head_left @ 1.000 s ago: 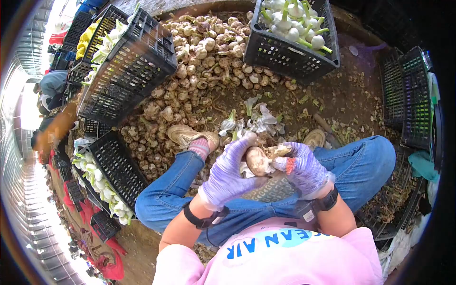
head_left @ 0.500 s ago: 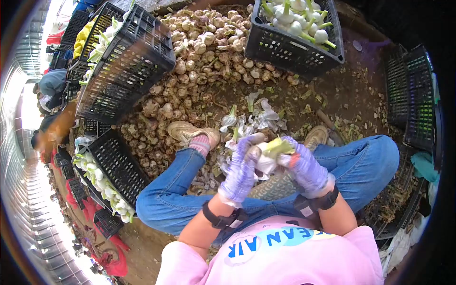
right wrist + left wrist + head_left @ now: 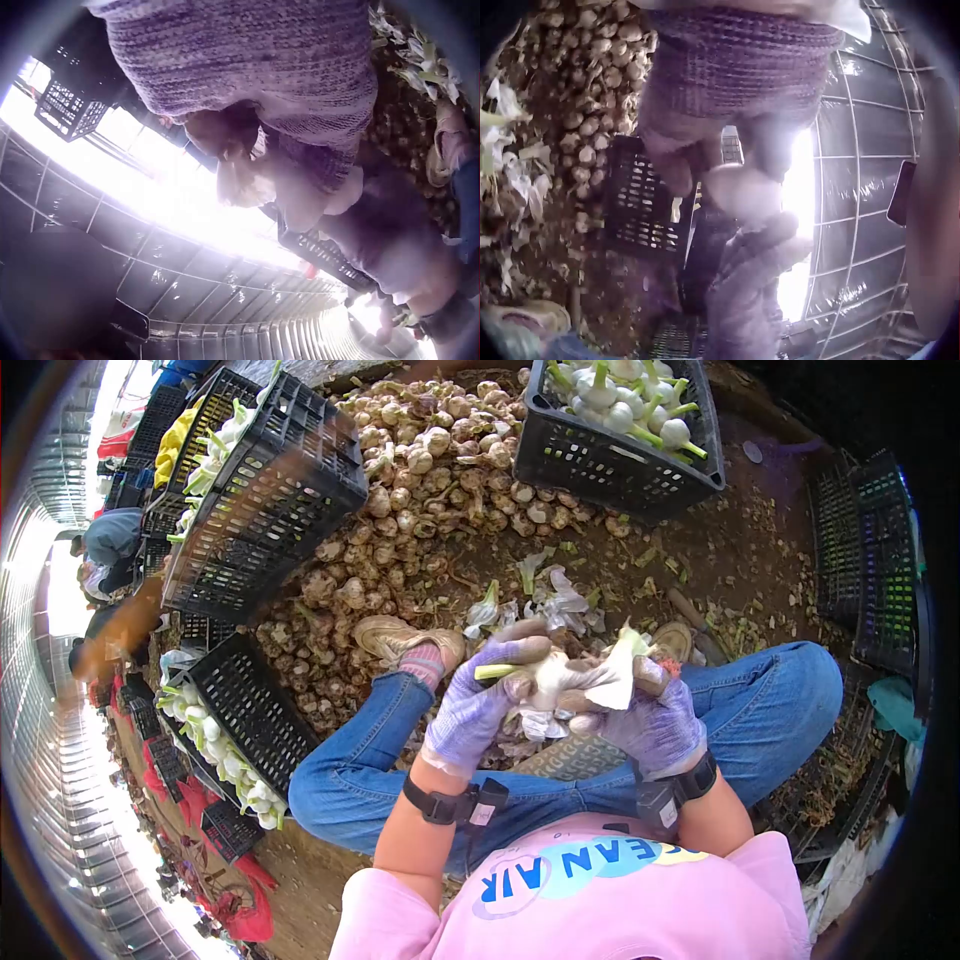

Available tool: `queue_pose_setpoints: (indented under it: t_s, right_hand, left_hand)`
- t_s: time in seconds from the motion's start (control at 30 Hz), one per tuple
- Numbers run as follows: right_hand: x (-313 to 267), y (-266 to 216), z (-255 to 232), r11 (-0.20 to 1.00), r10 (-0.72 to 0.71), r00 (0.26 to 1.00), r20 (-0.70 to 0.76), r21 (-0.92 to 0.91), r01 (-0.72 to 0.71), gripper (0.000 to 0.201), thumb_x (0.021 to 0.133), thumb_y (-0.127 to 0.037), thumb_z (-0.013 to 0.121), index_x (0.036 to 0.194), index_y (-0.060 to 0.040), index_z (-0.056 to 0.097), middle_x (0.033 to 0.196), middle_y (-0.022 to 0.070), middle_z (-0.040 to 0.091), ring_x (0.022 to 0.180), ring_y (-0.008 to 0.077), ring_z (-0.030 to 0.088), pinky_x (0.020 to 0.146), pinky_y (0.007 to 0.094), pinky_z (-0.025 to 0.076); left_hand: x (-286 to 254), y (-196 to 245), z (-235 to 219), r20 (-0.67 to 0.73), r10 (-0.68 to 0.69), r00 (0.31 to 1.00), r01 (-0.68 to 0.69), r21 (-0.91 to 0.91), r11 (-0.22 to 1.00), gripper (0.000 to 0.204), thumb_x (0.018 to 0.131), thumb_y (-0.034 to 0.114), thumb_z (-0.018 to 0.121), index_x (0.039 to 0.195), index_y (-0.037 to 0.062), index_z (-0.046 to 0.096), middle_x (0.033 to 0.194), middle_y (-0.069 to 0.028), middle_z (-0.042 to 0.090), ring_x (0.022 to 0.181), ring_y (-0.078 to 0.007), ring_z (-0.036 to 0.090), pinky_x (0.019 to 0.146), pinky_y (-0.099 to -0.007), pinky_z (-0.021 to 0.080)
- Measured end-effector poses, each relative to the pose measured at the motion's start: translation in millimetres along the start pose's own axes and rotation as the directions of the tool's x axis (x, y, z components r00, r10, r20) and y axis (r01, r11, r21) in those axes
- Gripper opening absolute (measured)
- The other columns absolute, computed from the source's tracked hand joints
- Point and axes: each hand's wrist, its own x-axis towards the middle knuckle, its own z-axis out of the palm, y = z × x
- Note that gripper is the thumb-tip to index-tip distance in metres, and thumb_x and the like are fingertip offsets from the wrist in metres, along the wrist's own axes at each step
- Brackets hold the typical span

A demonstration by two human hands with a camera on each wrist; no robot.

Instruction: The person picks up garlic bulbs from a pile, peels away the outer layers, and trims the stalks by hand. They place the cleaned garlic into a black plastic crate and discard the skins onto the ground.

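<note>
A head of garlic point(image 3: 560, 682) is held between both gloved hands, above the person's lap. Its green stem point(image 3: 493, 671) points left, between the thumb and fingers of the left hand point(image 3: 478, 695). The right hand point(image 3: 652, 725) grips the other end, where a loose white flap of skin point(image 3: 615, 672) stands up. In the left wrist view a pale blurred part of the garlic point(image 3: 742, 191) shows between the fingers. White papery skin point(image 3: 241, 182) sticks out from the right fingers in the right wrist view. Both gloves are purple knit with bare-looking, soiled fingertips.
A heap of unpeeled garlic point(image 3: 440, 460) spreads ahead. Black crates of white garlic stand at the front point(image 3: 620, 470), front left point(image 3: 270, 500) and left point(image 3: 245, 700). Peeled skins point(image 3: 560, 600) lie before the feet. A wooden handle point(image 3: 685, 608) lies near the right shoe.
The garlic has turned from a brown, soil-stained bulb to a white one, with its stem now pointing left. Outer skin has come loose at the right hand; the hands have shifted slightly apart since half a second ago.
</note>
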Motion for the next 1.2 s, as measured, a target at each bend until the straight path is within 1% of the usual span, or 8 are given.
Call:
queue_pose_setpoints:
  t_s: [0.03, 0.1, 0.17, 0.27, 0.37, 0.43, 0.63, 1.2]
  right_hand:
    - [-1, -1, 0, 0.934, -0.028, 0.998, -0.065, -0.356, 0.003, 0.040, 0.091, -0.026, 0.047, 0.121, 0.0001, 0.045, 0.116, 0.0245, 0.052, 0.103, 0.0348, 0.057, 0.088, 0.0444, 0.047]
    - [3, -6, 4, 0.934, -0.047, 0.988, 0.149, 0.358, -0.009, 0.038, 0.091, -0.028, 0.050, 0.117, -0.0006, 0.048, 0.113, 0.0247, 0.054, 0.101, 0.0347, 0.058, 0.085, 0.0432, 0.050]
    - [9, -14, 0, 0.257, -0.281, 0.960, 0.007, 0.964, 0.068, 0.042, 0.091, -0.033, 0.052, 0.118, -0.0007, 0.048, 0.112, 0.0251, 0.055, 0.103, 0.0337, 0.058, 0.084, 0.0412, 0.051]
    - [3, -36, -6, 0.887, -0.461, 0.877, -0.135, -0.072, 0.456, 0.041, 0.089, -0.026, 0.058, 0.119, -0.0013, 0.047, 0.112, 0.0125, 0.057, 0.099, 0.0258, 0.059, 0.082, 0.0345, 0.053]
    - [5, -22, 2, 0.818, -0.269, 0.962, 0.056, -0.513, 0.259, 0.053, 0.078, -0.021, 0.071, 0.124, -0.0068, 0.047, 0.117, 0.0100, 0.054, 0.098, 0.0192, 0.058, 0.084, 0.0279, 0.048]
    - [12, -10, -5, 0.272, -0.300, 0.918, 0.260, -0.899, 0.344, 0.050, 0.079, -0.015, 0.069, 0.123, -0.0050, 0.048, 0.114, 0.0082, 0.055, 0.100, 0.0170, 0.057, 0.087, 0.0274, 0.046]
    - [28, 11, -7, 0.813, -0.137, 0.990, -0.043, -0.576, 0.087, 0.043, 0.081, -0.011, 0.066, 0.119, 0.0007, 0.051, 0.111, 0.0102, 0.058, 0.104, 0.0184, 0.055, 0.092, 0.0304, 0.043]
    - [79, 12, -43, 0.644, 0.013, 0.951, -0.309, -0.725, -0.244, 0.030, 0.082, 0.002, 0.054, 0.112, -0.0019, 0.058, 0.091, 0.0033, 0.061, 0.074, 0.0061, 0.053, 0.065, 0.0191, 0.044]
  left_hand:
    - [0, -4, -2, 0.004, -0.003, 1.000, 0.003, -0.002, 1.000, 0.057, 0.075, 0.036, 0.072, 0.117, 0.0013, 0.054, 0.122, -0.0160, 0.051, 0.100, -0.0248, 0.058, 0.079, -0.0317, 0.052]
    - [-2, -10, -5, -0.153, -0.060, 0.986, 0.039, -0.137, 0.990, 0.059, 0.076, 0.037, 0.072, 0.119, 0.0022, 0.052, 0.118, -0.0145, 0.054, 0.100, -0.0247, 0.058, 0.083, -0.0332, 0.051]
    - [5, -19, -12, -0.294, -0.023, 0.956, -0.107, -0.417, 0.903, 0.045, 0.083, 0.031, 0.065, 0.118, 0.0038, 0.052, 0.112, -0.0100, 0.058, 0.099, -0.0230, 0.059, 0.084, -0.0357, 0.052]
    - [8, -29, -25, -0.402, -0.110, 0.909, -0.136, -0.535, 0.834, 0.038, 0.087, 0.028, 0.059, 0.117, 0.0039, 0.053, 0.111, -0.0085, 0.059, 0.099, -0.0222, 0.059, 0.081, -0.0343, 0.053]
    - [7, -39, -31, -0.351, -0.207, 0.913, -0.121, -0.717, 0.686, 0.033, 0.089, 0.025, 0.058, 0.115, 0.0033, 0.054, 0.109, -0.0102, 0.061, 0.096, -0.0215, 0.061, 0.074, -0.0316, 0.056]
    - [11, -41, -24, -0.292, -0.261, 0.920, -0.047, -0.743, 0.668, 0.032, 0.090, 0.024, 0.057, 0.114, 0.0029, 0.054, 0.109, -0.0107, 0.061, 0.097, -0.0215, 0.061, 0.072, -0.0310, 0.056]
    - [75, 34, 45, -0.105, 0.088, 0.991, -0.127, -0.467, 0.875, 0.048, 0.091, 0.025, 0.055, 0.129, -0.0006, 0.042, 0.119, -0.0127, 0.054, 0.102, -0.0173, 0.058, 0.077, -0.0222, 0.053]
    - [177, -148, -232, -0.754, 0.215, 0.621, 0.614, 0.638, 0.465, 0.054, 0.080, 0.022, 0.063, 0.130, 0.0149, 0.046, 0.138, -0.0277, 0.030, 0.122, -0.0417, 0.039, 0.102, -0.0390, 0.034]
